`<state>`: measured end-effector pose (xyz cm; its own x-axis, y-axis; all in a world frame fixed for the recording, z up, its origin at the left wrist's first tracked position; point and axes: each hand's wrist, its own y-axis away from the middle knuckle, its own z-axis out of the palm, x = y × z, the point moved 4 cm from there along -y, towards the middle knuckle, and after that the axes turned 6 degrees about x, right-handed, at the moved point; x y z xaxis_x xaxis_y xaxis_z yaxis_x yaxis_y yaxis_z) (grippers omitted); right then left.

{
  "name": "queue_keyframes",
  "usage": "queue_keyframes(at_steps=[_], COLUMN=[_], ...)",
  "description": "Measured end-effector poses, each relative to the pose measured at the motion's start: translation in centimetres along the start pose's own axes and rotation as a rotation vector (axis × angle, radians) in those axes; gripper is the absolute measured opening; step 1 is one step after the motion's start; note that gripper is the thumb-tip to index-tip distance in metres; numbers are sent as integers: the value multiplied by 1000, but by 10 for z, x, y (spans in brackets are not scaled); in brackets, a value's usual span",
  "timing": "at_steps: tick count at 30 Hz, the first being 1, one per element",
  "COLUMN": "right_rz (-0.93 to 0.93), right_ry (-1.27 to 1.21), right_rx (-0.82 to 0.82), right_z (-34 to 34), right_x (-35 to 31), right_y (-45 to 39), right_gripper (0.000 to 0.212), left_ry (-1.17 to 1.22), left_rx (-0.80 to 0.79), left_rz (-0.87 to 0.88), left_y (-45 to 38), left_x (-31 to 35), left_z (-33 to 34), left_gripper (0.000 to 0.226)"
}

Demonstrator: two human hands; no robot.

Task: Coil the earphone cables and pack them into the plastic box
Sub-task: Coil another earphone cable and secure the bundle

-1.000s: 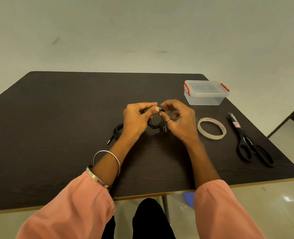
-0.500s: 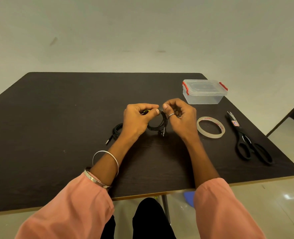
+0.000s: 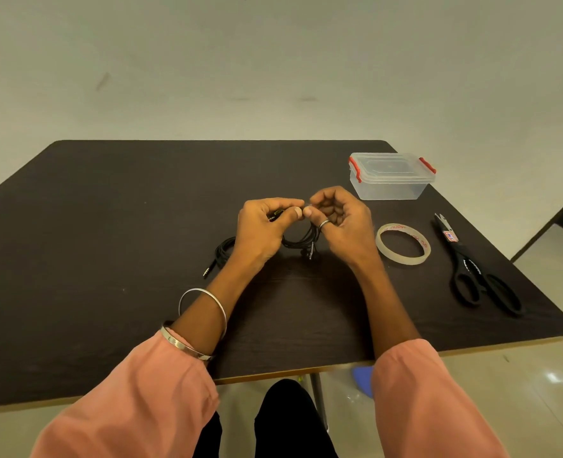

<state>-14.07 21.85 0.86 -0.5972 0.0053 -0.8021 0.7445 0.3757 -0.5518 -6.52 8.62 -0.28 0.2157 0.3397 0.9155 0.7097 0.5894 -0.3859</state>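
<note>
Centrally above the desk (image 3: 114, 246), left hand (image 3: 262, 230) and right hand (image 3: 341, 223) each pinch the coiled earphone cable (image 3: 301, 240); coiling appears finished, next securing it, then opening the lidded plastic box (image 3: 390, 176).

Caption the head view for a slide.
Both hands, left and right, pinch a coiled black cable over the table; box shut.

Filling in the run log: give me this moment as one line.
stage: coiling | left hand: grips earphone cable | right hand: pinches coil top | plastic box: lid on
</note>
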Motion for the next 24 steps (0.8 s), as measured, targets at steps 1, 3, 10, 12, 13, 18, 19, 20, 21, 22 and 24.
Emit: queue_keyframes(at_steps=[1, 3, 10, 12, 13, 18, 19, 20, 21, 22, 24], right_rz=[0, -6, -27, -28, -21, -10, -11, -11, -8, 1, 32], right_ry=[-6, -12, -6, 0, 3, 34, 44, 53, 58, 57, 37], right_rx=[0, 2, -15, -21, -20, -31, -41, -51, -59, -63, -69], right_z=[0, -1, -1, -1, 0, 1, 2, 2, 2, 2, 1], right_x=[0, -2, -3, -2, -1, 2, 2, 2, 2, 3, 3], right_y=[0, 0, 0, 0, 0, 1, 1, 1, 1, 1, 0], right_gripper=[15, 16, 20, 21, 21, 18, 18, 18, 18, 18, 18], left_ry=[0, 8, -3, -11, -18, -194, -234, -270, -300, -325, -366], left_rx=[-3, -6, -20, -29, -36, -43, -45, -50, -56, -62, -74], left_rz=[3, 4, 5, 9, 13, 83, 100, 118, 136, 155, 191], left_y=[0, 0, 0, 1, 1, 2, 2, 2, 3, 3, 2], left_x=[-1, -2, -1, 0, 0, 3, 4, 5, 6, 6, 8], left_z=[0, 0, 0, 0, 1, 2, 2, 2, 2, 2, 3], left_gripper=[15, 15, 18, 19, 20, 21, 19, 18, 17, 17, 16])
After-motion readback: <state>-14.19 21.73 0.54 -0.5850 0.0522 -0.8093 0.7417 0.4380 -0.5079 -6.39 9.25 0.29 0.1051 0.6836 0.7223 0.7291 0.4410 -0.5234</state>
